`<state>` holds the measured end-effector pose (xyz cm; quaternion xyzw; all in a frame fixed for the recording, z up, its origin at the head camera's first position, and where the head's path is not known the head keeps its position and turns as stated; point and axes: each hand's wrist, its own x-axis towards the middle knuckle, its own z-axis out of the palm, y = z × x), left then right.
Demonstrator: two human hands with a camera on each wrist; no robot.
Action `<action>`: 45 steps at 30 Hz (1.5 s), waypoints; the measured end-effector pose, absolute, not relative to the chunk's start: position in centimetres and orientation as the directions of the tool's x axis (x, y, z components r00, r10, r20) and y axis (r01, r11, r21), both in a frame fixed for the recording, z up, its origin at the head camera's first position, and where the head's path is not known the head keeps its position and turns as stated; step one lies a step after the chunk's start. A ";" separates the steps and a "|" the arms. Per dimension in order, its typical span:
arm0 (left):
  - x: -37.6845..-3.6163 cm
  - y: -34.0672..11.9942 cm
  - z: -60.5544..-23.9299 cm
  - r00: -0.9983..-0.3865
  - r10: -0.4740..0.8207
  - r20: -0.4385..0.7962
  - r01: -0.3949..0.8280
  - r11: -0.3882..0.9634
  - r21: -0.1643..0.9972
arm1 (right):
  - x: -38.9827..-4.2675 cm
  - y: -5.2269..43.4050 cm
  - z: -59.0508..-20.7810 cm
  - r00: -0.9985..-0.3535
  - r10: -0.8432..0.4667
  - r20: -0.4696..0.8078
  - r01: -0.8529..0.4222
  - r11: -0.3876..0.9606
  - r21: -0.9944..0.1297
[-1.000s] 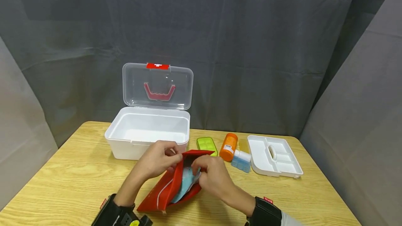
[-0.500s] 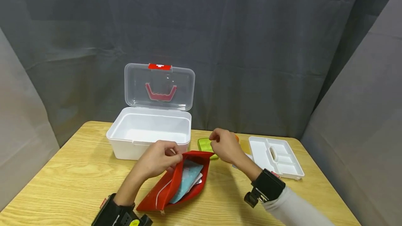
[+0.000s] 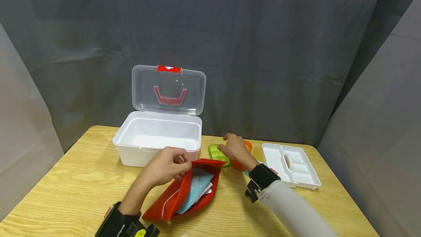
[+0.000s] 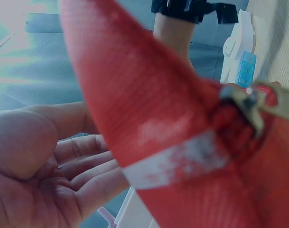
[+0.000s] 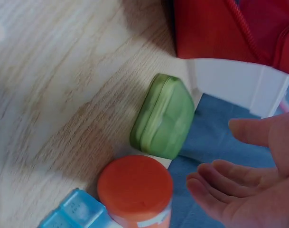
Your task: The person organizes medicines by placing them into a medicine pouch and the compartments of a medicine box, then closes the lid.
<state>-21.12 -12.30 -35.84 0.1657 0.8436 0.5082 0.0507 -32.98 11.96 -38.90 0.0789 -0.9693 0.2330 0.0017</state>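
Observation:
My left hand [image 3: 168,166] pinches the upper edge of a red zip pouch [image 3: 167,198], whose mouth gapes. Inside the pouch lies a light blue packet [image 3: 196,189] with white pieces beside it. My right hand [image 3: 235,149] hovers over a green pill case [image 3: 215,152] and an orange bottle [image 3: 248,145], partly covering both. In the right wrist view its fingers are spread apart from the green case [image 5: 165,116], holding nothing. The orange bottle [image 5: 135,187] stands beside that case, close to a blue pill organizer [image 5: 78,211].
Behind the pouch stands a white first-aid box [image 3: 131,153] with its clear lid [image 3: 144,90] raised. A white compartment tray [image 3: 304,167] with a handle lies on the right of the wooden table [image 3: 82,178]. Grey cloth [image 3: 263,46] hangs along the back.
My right hand has left the pouch's mouth and moved up and right, over the green case and orange bottle. My left hand keeps its hold on the pouch.

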 end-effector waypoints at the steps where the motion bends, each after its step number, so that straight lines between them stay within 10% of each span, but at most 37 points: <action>1: -21.1 -12.3 -35.8 -0.940 0.332 0.083 0.229 0.429 0.874 | -33.3 11.9 -39.1 -0.990 -0.141 0.021 -0.136 0.883 -0.450; 45: -21.2 -11.9 -36.1 -0.933 0.351 0.075 0.225 0.407 0.885 | -34.6 9.8 -42.0 -0.994 -0.052 -0.095 -0.011 0.919 -0.393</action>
